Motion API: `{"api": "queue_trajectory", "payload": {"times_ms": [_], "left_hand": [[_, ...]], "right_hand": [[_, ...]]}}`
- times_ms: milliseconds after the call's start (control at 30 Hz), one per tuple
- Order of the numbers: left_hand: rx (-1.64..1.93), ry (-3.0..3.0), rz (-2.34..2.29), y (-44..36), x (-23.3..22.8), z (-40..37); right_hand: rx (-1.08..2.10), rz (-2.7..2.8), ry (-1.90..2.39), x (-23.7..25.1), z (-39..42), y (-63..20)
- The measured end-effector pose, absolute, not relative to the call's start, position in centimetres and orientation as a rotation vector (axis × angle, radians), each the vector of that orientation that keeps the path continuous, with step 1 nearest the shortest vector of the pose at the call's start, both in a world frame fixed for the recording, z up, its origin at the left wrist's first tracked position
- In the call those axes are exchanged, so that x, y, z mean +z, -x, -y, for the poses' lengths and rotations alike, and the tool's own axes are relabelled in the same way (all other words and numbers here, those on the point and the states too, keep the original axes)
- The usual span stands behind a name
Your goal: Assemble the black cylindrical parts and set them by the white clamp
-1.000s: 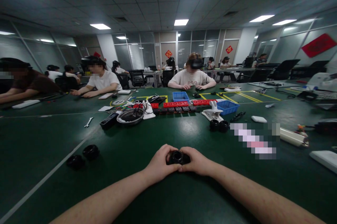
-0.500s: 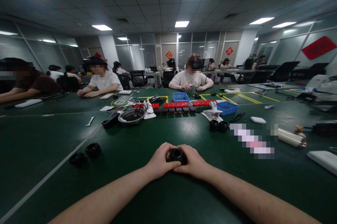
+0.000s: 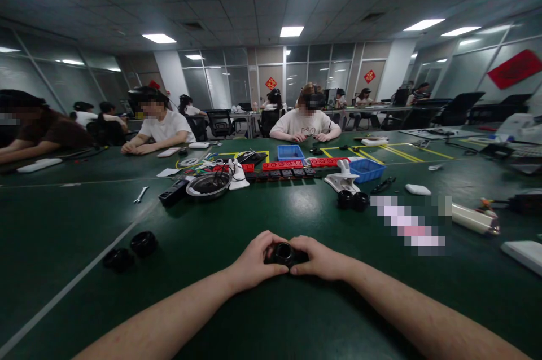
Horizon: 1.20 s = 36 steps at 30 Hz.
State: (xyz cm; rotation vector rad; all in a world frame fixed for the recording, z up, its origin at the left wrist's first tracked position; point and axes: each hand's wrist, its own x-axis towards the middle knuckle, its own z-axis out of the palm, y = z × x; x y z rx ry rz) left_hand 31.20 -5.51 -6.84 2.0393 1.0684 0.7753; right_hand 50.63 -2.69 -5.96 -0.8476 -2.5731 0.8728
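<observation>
I see both hands meeting low at centre on the dark green table mat (image 3: pixel 271 315). The left hand (image 3: pixel 254 261) and right hand (image 3: pixel 318 258) each curl their fingers tight around a small black round ring-shaped part (image 3: pixel 283 254), gripped between them just above the mat; its open end faces up toward the camera. Two more black round caps (image 3: pixel 131 251) lie on the mat well to the left, beside a white painted line (image 3: pixel 71 286). Another pair of black cylindrical parts (image 3: pixel 353 200) sits further back to the right, near a white plastic clamp-like piece (image 3: pixel 341 179) and a blue plastic bin (image 3: pixel 366 170). A round metal bowl with wires (image 3: pixel 208 185) sits back left of centre. Other people sit across the table, hands down on it.
</observation>
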Motion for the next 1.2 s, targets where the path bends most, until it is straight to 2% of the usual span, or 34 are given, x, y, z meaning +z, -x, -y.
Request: {"api": "queue_trajectory", "payload": {"times_ms": [767, 900, 1033, 1200], "left_hand": [[0.793, -2.071, -1.222, -31.9, -6.3, 6.2], [0.828, -2.038, -1.387, -32.6, -6.3, 6.8], [0.9, -2.005, -1.518, -33.0, -6.4, 7.1], [0.909, -1.99, -1.452, -32.8, -6.4, 6.7]], "right_hand": [[0.959, 2.428, 0.965, -6.7, 2.8, -50.2], [0.825, 2.37, 1.12, -7.1, 3.3, -49.7], [0.556, 2.271, 1.317, -7.9, 4.0, -48.5], [0.421, 2.245, 1.362, -7.9, 4.6, -48.1]]}}
